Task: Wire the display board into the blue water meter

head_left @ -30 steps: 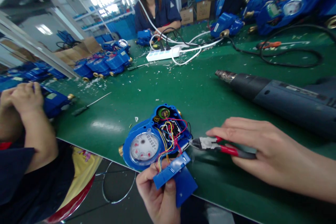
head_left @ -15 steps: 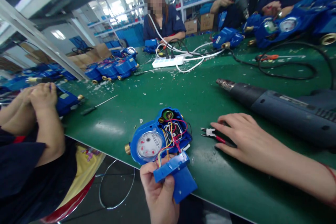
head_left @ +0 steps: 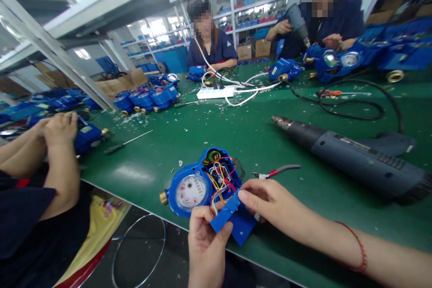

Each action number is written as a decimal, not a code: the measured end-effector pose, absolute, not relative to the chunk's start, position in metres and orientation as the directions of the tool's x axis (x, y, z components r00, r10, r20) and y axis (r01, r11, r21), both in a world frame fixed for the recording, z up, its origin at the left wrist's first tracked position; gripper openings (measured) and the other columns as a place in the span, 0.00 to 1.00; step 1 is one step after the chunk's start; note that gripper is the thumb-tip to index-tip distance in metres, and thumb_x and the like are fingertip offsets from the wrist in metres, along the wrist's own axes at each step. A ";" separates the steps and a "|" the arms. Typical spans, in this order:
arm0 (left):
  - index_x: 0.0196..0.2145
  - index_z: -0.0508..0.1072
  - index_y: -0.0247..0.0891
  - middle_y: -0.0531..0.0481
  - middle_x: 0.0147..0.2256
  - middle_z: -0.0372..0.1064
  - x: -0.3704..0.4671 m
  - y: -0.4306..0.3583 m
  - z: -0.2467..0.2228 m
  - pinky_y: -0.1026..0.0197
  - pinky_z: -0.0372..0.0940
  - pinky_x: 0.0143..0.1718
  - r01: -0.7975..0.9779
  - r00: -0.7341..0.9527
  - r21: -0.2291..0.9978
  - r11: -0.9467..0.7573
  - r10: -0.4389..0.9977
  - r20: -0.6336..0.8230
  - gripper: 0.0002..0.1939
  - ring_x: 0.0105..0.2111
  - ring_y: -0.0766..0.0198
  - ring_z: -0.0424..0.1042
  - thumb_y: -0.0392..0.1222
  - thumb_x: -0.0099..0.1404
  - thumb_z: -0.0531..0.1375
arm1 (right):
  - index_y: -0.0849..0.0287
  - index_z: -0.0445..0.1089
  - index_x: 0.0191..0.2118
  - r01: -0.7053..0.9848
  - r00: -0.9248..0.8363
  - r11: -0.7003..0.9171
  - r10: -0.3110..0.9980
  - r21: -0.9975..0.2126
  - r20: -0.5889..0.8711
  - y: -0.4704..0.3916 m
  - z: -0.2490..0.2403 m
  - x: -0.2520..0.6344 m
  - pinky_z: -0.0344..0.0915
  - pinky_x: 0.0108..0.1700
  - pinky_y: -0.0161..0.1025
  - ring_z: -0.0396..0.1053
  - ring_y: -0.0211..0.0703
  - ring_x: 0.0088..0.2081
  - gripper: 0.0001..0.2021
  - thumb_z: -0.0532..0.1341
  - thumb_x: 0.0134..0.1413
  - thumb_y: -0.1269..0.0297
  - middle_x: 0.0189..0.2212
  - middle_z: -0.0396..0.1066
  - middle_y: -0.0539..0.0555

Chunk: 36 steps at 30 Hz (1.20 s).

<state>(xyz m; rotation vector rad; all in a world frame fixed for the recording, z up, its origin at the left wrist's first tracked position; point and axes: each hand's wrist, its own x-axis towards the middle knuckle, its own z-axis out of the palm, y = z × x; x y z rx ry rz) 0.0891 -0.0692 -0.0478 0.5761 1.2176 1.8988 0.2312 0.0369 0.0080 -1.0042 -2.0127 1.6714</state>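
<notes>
Left hand (head_left: 208, 240) and right hand (head_left: 268, 202) both pinch blue cover (head_left: 228, 212) at near side of meter (head_left: 204, 186) — held close, presumably, because wires (head_left: 221, 177) link them. Pliers (head_left: 276, 172) lie right of meter.

Pliers (head_left: 275, 172) between meter (head_left: 192, 189) and heat gun (head_left: 351, 158).

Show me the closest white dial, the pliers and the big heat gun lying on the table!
White dial (head_left: 191, 192): head view, middle of its face.
Pliers (head_left: 275, 172): head view, red part of the handles.
Big heat gun (head_left: 351, 159): head view, side of its dark body.
</notes>
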 end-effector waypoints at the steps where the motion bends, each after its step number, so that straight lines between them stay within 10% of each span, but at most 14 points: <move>1: 0.27 0.64 0.39 0.54 0.31 0.76 0.089 -0.069 -0.048 0.65 0.71 0.37 -0.358 -0.584 0.906 -0.224 0.811 -0.030 0.20 0.35 0.63 0.78 0.35 0.48 0.74 | 0.64 0.70 0.35 0.305 -0.686 0.016 0.697 -0.952 -0.208 0.039 0.008 0.229 0.64 0.26 0.35 0.65 0.40 0.28 0.27 0.58 0.54 0.39 0.26 0.66 0.52; 14: 0.40 0.79 0.40 0.46 0.36 0.81 0.104 -0.054 -0.039 0.62 0.74 0.40 -0.077 -0.551 0.973 -0.219 0.823 0.142 0.14 0.37 0.57 0.80 0.42 0.55 0.70 | 0.60 0.64 0.30 0.314 -0.606 -0.007 0.769 -0.949 -0.206 0.060 0.027 0.223 0.60 0.25 0.33 0.63 0.36 0.25 0.09 0.57 0.48 0.58 0.22 0.65 0.49; 32: 0.49 0.79 0.41 0.43 0.49 0.78 0.091 -0.046 -0.063 0.53 0.68 0.54 0.182 -0.401 0.943 -0.279 0.855 0.330 0.15 0.50 0.51 0.76 0.42 0.65 0.62 | 0.58 0.70 0.31 0.383 -0.652 0.442 0.752 -0.811 0.102 0.076 0.063 0.251 0.62 0.38 0.40 0.68 0.43 0.34 0.08 0.55 0.51 0.63 0.29 0.72 0.52; 36: 0.49 0.78 0.41 0.43 0.49 0.78 0.091 -0.057 -0.071 0.57 0.70 0.52 0.177 -0.440 0.950 -0.256 0.843 0.309 0.15 0.49 0.53 0.77 0.44 0.67 0.60 | 0.57 0.74 0.36 0.655 -0.314 0.434 0.901 -0.618 0.300 0.117 0.093 0.347 0.62 0.45 0.49 0.71 0.51 0.41 0.17 0.55 0.52 0.51 0.39 0.76 0.61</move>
